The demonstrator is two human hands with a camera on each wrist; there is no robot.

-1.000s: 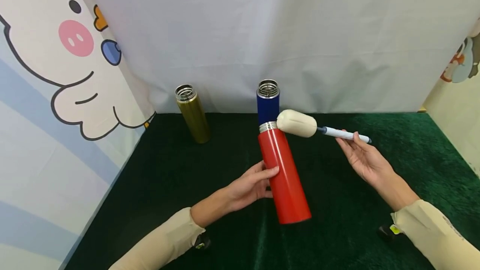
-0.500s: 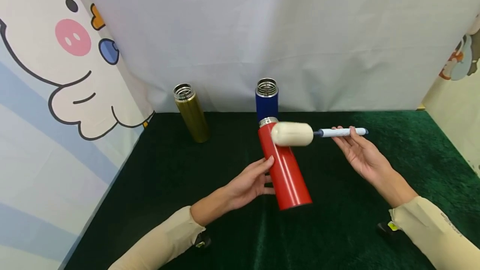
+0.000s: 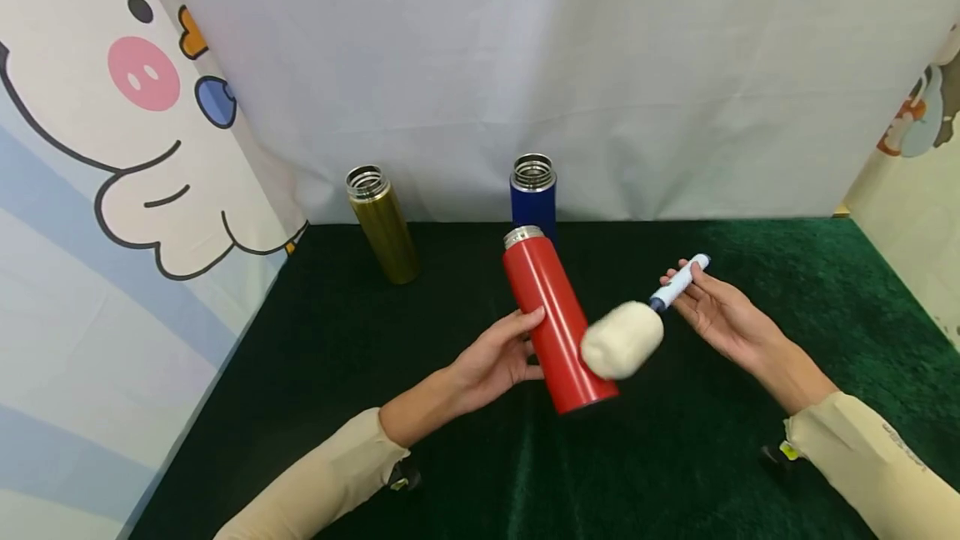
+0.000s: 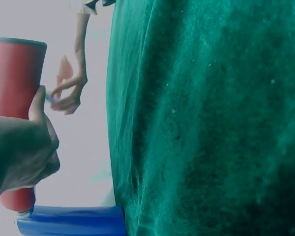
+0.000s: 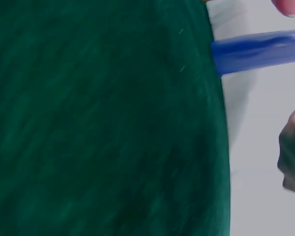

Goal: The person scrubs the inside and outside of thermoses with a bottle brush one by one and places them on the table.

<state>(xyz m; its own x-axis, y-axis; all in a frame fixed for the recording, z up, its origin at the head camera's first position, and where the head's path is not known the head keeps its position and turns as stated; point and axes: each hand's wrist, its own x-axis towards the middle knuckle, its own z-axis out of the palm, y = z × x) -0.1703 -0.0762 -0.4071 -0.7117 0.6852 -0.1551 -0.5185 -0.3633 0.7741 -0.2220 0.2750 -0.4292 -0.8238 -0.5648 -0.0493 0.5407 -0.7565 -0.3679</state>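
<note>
Green cloth (image 3: 315, 357) covers the worktop beneath a pale curtain (image 3: 420, 48), where one gold bottle (image 3: 390, 240) stands left of centre, perhaps set back for elbow room. At centre, the left hand (image 3: 487, 365) grips one red bottle (image 3: 562, 315), tilted probably to turn its side towards the brush (image 3: 622, 342), with one blue bottle (image 3: 534, 208) behind: three bottles altogether. Farther right, the right hand (image 3: 731, 323) pinches that single brush by its handle (image 3: 678, 283); whether its head touches red is unclear.

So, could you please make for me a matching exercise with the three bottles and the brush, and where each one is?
1. Red bottle
2. Gold bottle
3. Blue bottle
4. Brush

A. Partly hidden behind another bottle, head view
B. Held by the right hand
C. Tilted, gripped by the left hand
D. Leftmost bottle, head view

Pairs: 1-C; 2-D; 3-A; 4-B
</note>
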